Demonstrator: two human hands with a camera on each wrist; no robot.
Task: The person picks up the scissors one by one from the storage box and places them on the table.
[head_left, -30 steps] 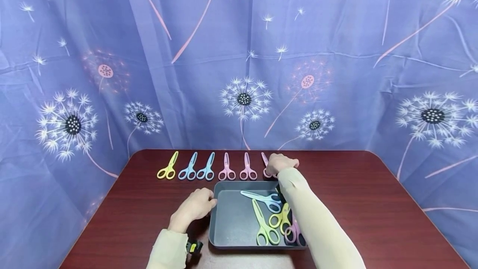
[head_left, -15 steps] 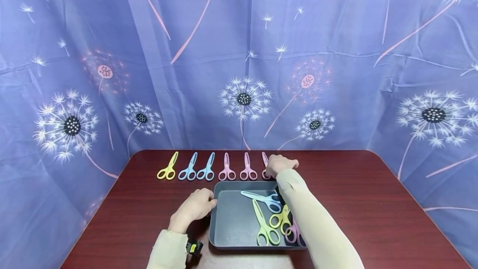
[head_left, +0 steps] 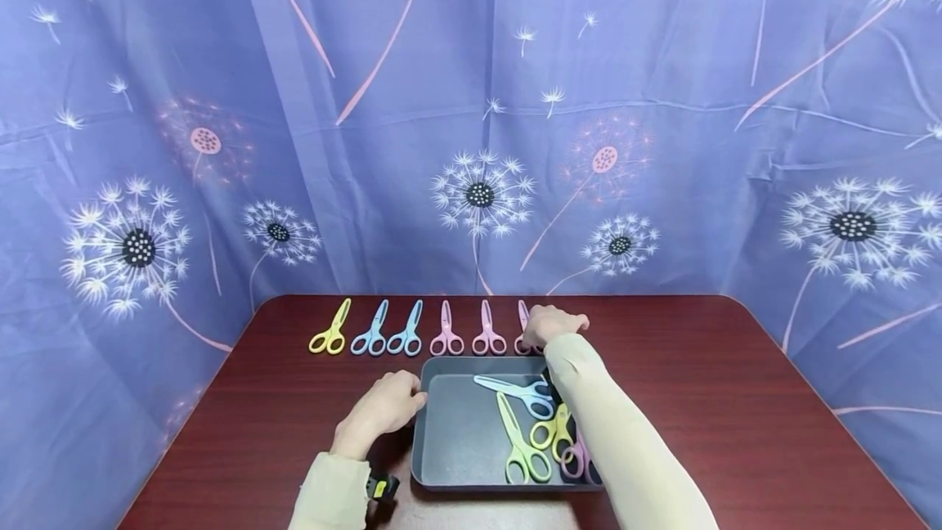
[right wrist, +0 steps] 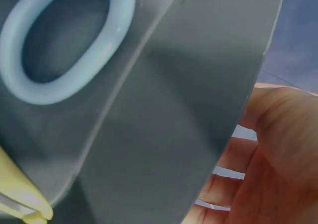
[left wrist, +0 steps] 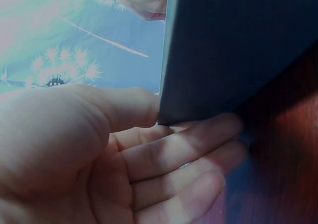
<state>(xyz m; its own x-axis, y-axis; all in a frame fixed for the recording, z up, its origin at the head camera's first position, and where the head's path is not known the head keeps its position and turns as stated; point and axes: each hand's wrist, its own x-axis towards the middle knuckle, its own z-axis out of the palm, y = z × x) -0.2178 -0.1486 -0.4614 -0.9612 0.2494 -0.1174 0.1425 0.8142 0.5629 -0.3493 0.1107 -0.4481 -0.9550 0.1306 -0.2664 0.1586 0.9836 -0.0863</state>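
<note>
At the far side of the table my right hand grips the handle end of a pink pair of scissors, whose blades point toward the curtain. The fingertips are hidden; the right wrist view shows curled fingers behind the tray wall. My left hand holds the left side of a dark grey tray, thumb against its edge and fingers along the outside in the left wrist view. Inside the tray lie light blue scissors, yellow-green scissors, yellow scissors and purple scissors, partly covered by my right forearm.
Left of the pink pair, a row runs along the back edge: pink scissors, another pink pair, blue scissors, a second blue pair and yellow scissors. A dandelion-print curtain hangs behind the table.
The pink scissors under my right hand have turned slightly more upright, and their handle has shifted a little left. The left hand and the tray have stayed put.
</note>
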